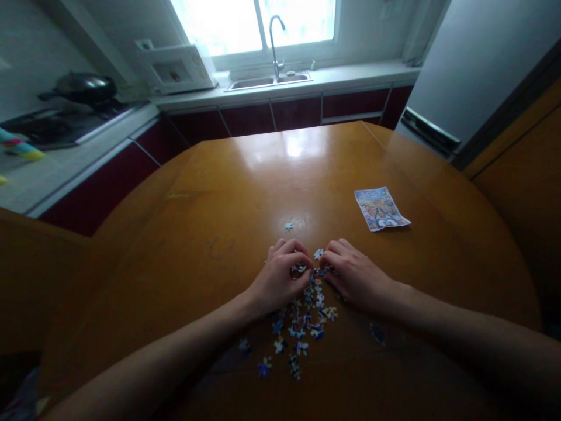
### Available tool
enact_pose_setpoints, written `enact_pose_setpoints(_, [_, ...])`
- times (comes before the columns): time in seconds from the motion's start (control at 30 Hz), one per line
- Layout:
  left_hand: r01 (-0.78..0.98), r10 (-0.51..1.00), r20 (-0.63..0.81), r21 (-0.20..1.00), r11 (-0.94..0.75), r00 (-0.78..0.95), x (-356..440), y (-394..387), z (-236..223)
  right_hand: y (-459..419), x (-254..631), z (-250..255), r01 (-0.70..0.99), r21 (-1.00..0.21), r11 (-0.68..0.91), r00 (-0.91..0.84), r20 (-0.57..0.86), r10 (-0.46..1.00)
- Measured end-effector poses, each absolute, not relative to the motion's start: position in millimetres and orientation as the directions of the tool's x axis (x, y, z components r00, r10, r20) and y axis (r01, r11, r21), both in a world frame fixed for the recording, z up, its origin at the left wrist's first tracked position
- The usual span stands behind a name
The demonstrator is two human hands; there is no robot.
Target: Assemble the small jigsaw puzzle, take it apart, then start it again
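Note:
Small jigsaw puzzle pieces (pixel 309 310), mostly blue, white and yellow, lie in a loose heap on the brown table. My left hand (pixel 280 275) is curled at the heap's far end, thumb and forefinger pinched around a puzzle piece that is mostly hidden. Opposite it, my right hand (pixel 350 272) has its fingers bent together on a puzzle piece (pixel 323 271) in the gap between the hands. Just beyond the fingertips lies a pale piece (pixel 318 254). Farther off sits a single light-blue piece (pixel 288 225). More pieces show under and beside my left palm.
A creased printed picture sheet (pixel 381 209) lies on the table (pixel 245 187) to the right. Loose pieces (pixel 377 333) are near my right forearm. Behind the table are a sink (pixel 252 83), a microwave (pixel 177 69), a dark pan (pixel 85 88) and a fridge (pixel 473 64).

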State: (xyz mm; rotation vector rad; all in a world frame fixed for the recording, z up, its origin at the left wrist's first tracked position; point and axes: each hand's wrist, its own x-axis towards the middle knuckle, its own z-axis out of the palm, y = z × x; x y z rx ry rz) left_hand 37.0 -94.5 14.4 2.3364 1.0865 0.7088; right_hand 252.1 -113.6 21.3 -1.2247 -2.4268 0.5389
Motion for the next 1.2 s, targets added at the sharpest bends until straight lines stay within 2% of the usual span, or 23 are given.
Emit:
enact_pose_setpoints(0.27, [0.578,0.757,0.290,0.505,-0.641,0.586,40,-100,16,-111,253,24,0.669,-0.493,0.556,-0.566,0.146,0.811])
enact_pose_setpoints(0.47, [0.592,0.812,0.280,0.570,-0.570,0.512,35,-94,22,-110,256,26,0.662,-0.518,0.541,-0.561,0.135,0.816])
enact_pose_setpoints(0.63, [0.562,0.846,0.273,0.648,-0.514,0.458,32,-90,26,-105,258,24,0.545,-0.577,0.608,-0.537,0.317,0.782])
enact_pose_setpoints(0.77, [0.508,0.850,0.290,0.700,-0.502,0.441,37,-98,32,-102,256,22,0.415,-0.499,0.761,-0.571,0.508,0.645])
enact_pose_setpoints(0.93, [0.408,0.815,0.325,0.739,-0.536,0.480,35,-99,41,-101,253,26,0.327,-0.452,0.830,-0.554,0.619,0.556])
enact_pose_setpoints(1.03, [0.431,0.781,0.364,0.677,-0.596,0.508,20,-77,40,-98,254,27,0.315,-0.464,0.828,-0.521,0.644,0.560])
enact_pose_setpoints(1.2, [0.591,0.729,0.432,0.428,-0.683,0.530,-19,-27,22,-87,260,21,0.366,-0.502,0.784,-0.452,0.641,0.621])
